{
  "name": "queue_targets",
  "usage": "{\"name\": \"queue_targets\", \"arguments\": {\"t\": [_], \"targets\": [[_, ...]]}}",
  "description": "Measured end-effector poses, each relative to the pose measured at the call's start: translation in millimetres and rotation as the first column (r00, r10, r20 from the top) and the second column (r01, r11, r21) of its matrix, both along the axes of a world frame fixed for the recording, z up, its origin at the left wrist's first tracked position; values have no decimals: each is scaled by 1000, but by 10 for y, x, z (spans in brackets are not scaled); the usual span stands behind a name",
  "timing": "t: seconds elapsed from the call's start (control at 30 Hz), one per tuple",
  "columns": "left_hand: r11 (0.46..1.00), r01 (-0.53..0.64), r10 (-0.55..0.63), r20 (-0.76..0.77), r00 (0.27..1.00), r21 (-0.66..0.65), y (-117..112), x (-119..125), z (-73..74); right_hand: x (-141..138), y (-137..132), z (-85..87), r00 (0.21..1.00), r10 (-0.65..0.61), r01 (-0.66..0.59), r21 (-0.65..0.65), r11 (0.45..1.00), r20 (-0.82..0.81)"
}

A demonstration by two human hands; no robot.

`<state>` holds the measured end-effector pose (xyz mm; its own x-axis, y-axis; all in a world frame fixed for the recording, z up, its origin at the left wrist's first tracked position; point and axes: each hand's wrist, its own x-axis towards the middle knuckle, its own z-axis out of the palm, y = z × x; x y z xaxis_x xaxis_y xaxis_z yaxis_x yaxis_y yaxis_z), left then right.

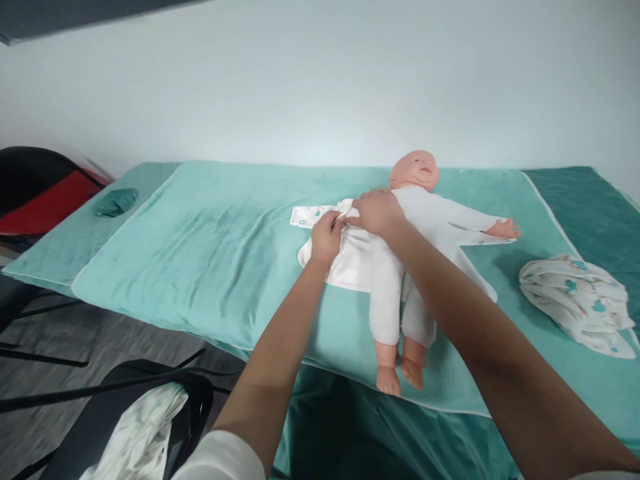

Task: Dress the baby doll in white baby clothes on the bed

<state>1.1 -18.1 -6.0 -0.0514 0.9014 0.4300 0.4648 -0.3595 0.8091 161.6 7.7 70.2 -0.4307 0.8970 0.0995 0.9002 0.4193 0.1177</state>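
Observation:
A baby doll (417, 212) with a white cloth body lies on its back on the green-covered bed. Beneath it is spread a white baby shirt (351, 267), its printed sleeve (306, 216) reaching out to the left. My left hand (327, 235) pinches the shirt's cloth near that sleeve. Close beside it, my right hand (377, 210) is bent over the doll's arm on the left side, fingers closed at the sleeve opening. What exactly the right fingers grip is hidden. The doll's other arm lies stretched to the right over the other sleeve.
A bundled printed cloth (577, 303) lies on the bed (215, 267) at the right. A face hole (116, 202) is at the bed's left end. Black chairs (135, 413) stand at the left, the nearer with printed clothing (145, 433) on it. A white wall (320, 87) rises behind.

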Motion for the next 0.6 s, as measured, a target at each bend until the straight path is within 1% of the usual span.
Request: {"name": "queue_targets", "arguments": {"t": [0.07, 0.1, 0.17, 0.27, 0.3, 0.37, 0.43, 0.47, 0.53, 0.6], "targets": [[999, 17, -14, -99, 995, 30, -22, 17, 13, -41, 5, -29, 1000, 0, 0, 10, 1000, -17], [999, 2, 4, -120, 993, 50, -26, 20, 18, -61, 5, -39, 1000, -2, 3, 17, 1000, -31], [993, -80, 91, -128, 988, 87, -18, 15, 17, -97, -1, -45, 997, -27, 30, 43, 999, -70], [961, -262, 270, -113, 956, 88, 27, -11, -10, -123, -27, -3, 986, -86, 99, 85, 992, -145], [949, -306, 313, -121, 942, 76, 45, -18, -21, -115, -41, 25, 980, -98, 115, 90, 989, -176], [938, -341, 346, -167, 923, 58, 71, -26, -40, -49, -85, 91, 955, -107, 140, 104, 985, -277], [941, -334, 338, -221, 915, 59, 82, -25, -48, 115, -150, 143, 884, -123, 205, 138, 969, -451], [942, -330, 335, -238, 912, 61, 81, -22, -48, 239, -192, 149, 823, -132, 261, 161, 952, -552], [944, -326, 329, -249, 911, 58, 71, -16, -43, 552, -289, 104, 682, -161, 397, 176, 901, -713], [946, -320, 324, -250, 913, 56, 54, -12, -34, 895, -400, -18, 559, -203, 542, 169, 823, -804]]}}
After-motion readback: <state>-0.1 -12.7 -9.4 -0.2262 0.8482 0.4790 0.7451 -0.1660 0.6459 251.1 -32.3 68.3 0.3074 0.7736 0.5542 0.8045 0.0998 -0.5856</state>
